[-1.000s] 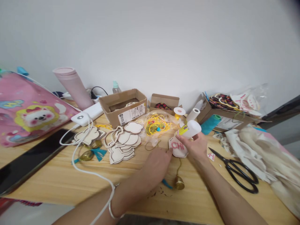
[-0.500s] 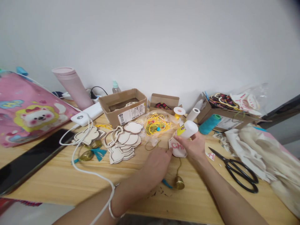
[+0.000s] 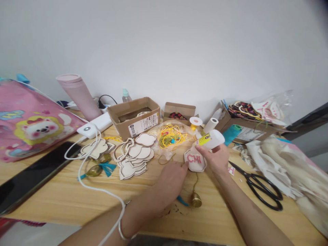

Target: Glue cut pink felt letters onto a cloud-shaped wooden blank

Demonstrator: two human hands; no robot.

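My right hand [image 3: 217, 159] is closed around a white glue bottle [image 3: 216, 138] with a yellow label, held tilted with its base up to the right. Its nozzle end is hard to make out. Just below lies a pale plaque [image 3: 196, 166] with scalloped edges and pink letters reading "CHI". The index fingertip of my left hand [image 3: 171, 179] touches the plaque's left edge; that hand lies low over the table, its other fingers partly hidden. From the plaque a cord runs down to a small brass bell [image 3: 196, 199]. A teal tassel [image 3: 182, 201] shows beside my left hand.
Black scissors [image 3: 261, 184] and a pink letter cutout [image 3: 231, 170] lie right. Blank wooden plaques [image 3: 138, 157] are piled left, near a white cable [image 3: 102, 189] and phone [image 3: 38, 177]. Behind are yellow cord [image 3: 174, 136], a cardboard box [image 3: 140, 123] and a teal thread spool [image 3: 232, 135].
My right hand has moved the glue bottle slightly right and away from the plaque, so more of the pink letters show. The left hand stays on the plaque's edge.
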